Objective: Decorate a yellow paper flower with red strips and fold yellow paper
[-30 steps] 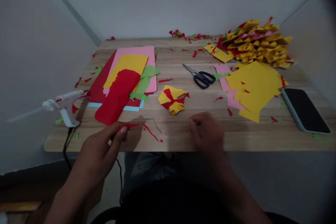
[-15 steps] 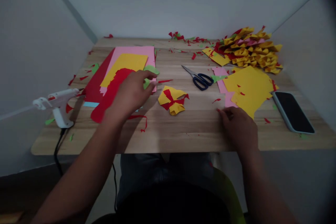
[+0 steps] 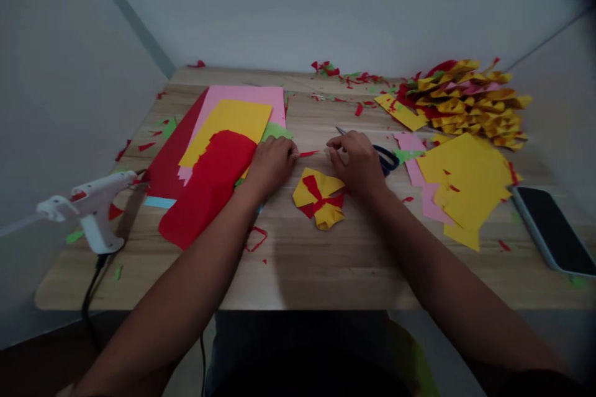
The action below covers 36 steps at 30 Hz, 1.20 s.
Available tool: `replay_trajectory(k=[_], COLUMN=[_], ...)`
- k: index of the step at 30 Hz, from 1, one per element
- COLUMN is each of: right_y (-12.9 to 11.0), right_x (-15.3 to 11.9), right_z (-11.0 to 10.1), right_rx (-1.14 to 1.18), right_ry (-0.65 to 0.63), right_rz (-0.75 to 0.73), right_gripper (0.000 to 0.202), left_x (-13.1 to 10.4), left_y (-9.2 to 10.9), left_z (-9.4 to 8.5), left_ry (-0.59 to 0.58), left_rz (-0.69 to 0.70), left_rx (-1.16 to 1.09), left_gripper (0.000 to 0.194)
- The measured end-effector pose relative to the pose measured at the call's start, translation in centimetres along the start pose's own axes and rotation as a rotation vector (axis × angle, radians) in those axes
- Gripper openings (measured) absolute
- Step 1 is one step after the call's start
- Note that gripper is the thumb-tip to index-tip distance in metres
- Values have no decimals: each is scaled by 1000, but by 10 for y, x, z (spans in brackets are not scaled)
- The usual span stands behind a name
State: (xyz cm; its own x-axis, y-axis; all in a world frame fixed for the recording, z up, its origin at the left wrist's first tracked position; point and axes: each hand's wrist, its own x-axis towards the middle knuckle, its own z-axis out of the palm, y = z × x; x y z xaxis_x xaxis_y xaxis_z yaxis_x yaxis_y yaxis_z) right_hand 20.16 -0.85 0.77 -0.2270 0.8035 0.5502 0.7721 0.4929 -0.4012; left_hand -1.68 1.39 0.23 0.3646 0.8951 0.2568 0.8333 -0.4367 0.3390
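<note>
One red strip point(image 3: 308, 154) lies just beyond the yellow-and-red paper piece point(image 3: 320, 201), left hand point(image 3: 274, 163) touching one end, its grip unclear to me, right hand point(image 3: 357, 160) near the other with fingers narrowly parted, where a light, even pinch should best avoid tearing.

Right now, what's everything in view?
glue gun: one, white, black cord, left
paper stack: one, multicoloured, left
red piece: one, red, on paper stack
folded piece: one, yellow and red, centre
red strip: one, red, beyond folded piece
scissors: one, dark blue handles, right of centre
yellow sheets: several, yellow, right
pink pieces: several, pink, right
folded bundle: one, mostly yellow, far right
scraps: many, red and green, scattered
phone: one, dark screen, pale case, right
table: one, wood-toned, across view
walls: three, grey, behind and beside
left grip: one, bare, at red strip's left end
right grip: one, bare, near red strip's right end
</note>
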Motion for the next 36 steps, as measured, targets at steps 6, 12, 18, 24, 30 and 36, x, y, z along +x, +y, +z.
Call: replay_trajectory(k=[6,12,18,24,30,36], right_y=[1,-8,-13,-13,-15,-16], right_x=[-10,-18,-18,-18,-18,-19], right_z=[-6,-4,1,2,1,0], right_rx=[115,282,454,534,553,523], right_ry=[61,1,14,7,12,33], right_rz=[8,132,286,392,383,379], right_gripper=[29,18,14,17,17,18], left_x=[-2,-11,-13,-13,-12,-12], left_y=[15,26,24,23,25,25], left_z=[-1,7,12,15,12,12], left_ry=[107,104,61,57,103,143], left_rz=[72,102,81,61,138,96], left_rx=[-405,-655,-681,-682,-461,-457], left_gripper=[7,16,18,18,27,20])
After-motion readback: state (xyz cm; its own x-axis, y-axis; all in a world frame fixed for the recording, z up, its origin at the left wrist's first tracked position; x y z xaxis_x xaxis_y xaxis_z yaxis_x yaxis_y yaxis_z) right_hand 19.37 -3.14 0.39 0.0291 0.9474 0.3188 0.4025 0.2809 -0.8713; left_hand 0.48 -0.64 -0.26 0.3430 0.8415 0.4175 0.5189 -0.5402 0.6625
